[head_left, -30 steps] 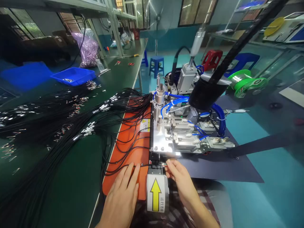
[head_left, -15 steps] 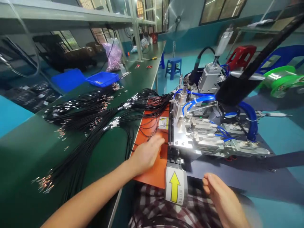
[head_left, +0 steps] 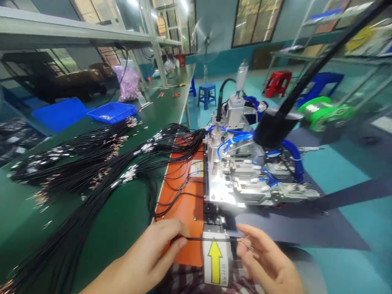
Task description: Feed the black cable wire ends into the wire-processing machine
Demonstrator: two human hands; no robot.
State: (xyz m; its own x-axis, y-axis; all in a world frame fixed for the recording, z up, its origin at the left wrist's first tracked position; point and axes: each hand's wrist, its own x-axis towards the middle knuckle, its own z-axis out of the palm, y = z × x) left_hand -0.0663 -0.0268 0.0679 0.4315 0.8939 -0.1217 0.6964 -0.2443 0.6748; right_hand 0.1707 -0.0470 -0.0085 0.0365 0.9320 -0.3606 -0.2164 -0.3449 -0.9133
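Observation:
A thin black cable (head_left: pixel 211 239) is stretched level between my two hands, just in front of the machine. My left hand (head_left: pixel 161 247) pinches it over the lower part of the orange board (head_left: pixel 173 194). At the other end, my right hand (head_left: pixel 265 255) has thumb and fingers closed on the cable's tip, where thin bare wire ends show. Beneath the cable lies a white label with a yellow arrow (head_left: pixel 216 261). Above the hands stands a metal machine (head_left: pixel 241 190) with blue air hoses, and several black cables run across the orange board to its left edge.
Bundles of black cables (head_left: pixel 88 204) with stripped ends cover the green table (head_left: pixel 122 212) at left. Farther back are a blue tray (head_left: pixel 112 111) and a bag of pinkish pieces (head_left: pixel 127 83). A dark lamp-like head (head_left: pixel 274 128) hangs over the machine; a green spool (head_left: pixel 324 114) stands right.
My left hand has come down and back from the orange board, and both hands now hold a cable between them. My right hand was curled apart before. The view has shifted to the right.

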